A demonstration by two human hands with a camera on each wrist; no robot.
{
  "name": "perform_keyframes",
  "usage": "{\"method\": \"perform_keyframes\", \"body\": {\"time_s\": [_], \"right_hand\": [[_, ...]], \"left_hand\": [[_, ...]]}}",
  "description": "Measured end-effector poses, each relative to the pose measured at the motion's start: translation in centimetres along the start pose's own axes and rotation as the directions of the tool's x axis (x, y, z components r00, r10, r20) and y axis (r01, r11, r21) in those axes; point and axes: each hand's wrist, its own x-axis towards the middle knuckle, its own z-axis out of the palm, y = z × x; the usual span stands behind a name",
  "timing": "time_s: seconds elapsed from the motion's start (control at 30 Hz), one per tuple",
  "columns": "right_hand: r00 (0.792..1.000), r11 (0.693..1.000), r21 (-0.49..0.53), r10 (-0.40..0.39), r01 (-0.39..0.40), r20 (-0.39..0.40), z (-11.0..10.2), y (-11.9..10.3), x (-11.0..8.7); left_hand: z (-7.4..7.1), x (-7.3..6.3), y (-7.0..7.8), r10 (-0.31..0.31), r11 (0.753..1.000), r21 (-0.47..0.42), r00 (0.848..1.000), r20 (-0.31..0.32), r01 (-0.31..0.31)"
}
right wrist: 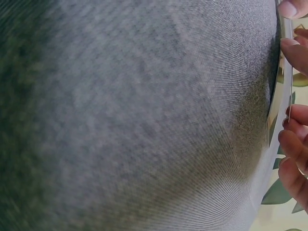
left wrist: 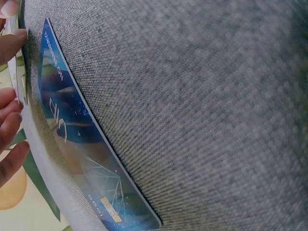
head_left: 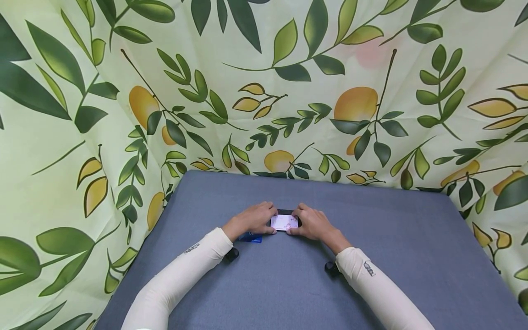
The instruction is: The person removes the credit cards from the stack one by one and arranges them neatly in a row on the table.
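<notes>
Both hands pinch a thin pale card-like rectangle (head_left: 284, 222) with pink marks, near the middle of the table. My left hand (head_left: 256, 218) holds its left end, thumb at the near edge and fingers at the far edge. My right hand (head_left: 312, 222) grips the right end the same way. Behind it shows a dark flat strip (head_left: 285, 211), partly hidden by the pale piece. A blue VIP card (left wrist: 79, 122) lies face up on the table beside the left hand, partly covered by that hand in the head view.
Blue-grey cloth covers the table (head_left: 264, 284). A leaf-and-fruit patterned curtain (head_left: 255, 123) hangs behind it and along both sides. Black wrist devices show under the left cuff (head_left: 218, 243) and the right cuff (head_left: 346, 256).
</notes>
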Motion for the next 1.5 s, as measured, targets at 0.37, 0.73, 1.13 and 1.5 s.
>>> {"method": "perform_keyframes", "body": {"time_s": [0.37, 0.73, 1.13, 1.5], "right_hand": [[1.0, 1.0, 0.013, -0.009, 0.009, 0.0, 0.13, -0.01, -0.09], [1.0, 1.0, 0.022, -0.02, 0.02, -0.01, 0.23, -0.01, -0.15], [1.0, 0.999, 0.025, -0.022, 0.023, -0.003, 0.13, -0.06, -0.14], [1.0, 0.999, 0.026, -0.023, 0.023, 0.007, 0.05, -0.08, -0.19]], "left_hand": [[0.17, -0.14, -0.1, 0.022, 1.0, 0.015, 1.0, -0.008, -0.022], [0.21, -0.14, -0.13, 0.02, 1.0, 0.003, 1.0, -0.002, -0.02], [0.04, -0.28, -0.14, 0.008, 1.0, -0.009, 1.0, 0.015, -0.008], [-0.14, -0.53, -0.04, 0.008, 1.0, -0.005, 1.0, 0.019, -0.008]]}}
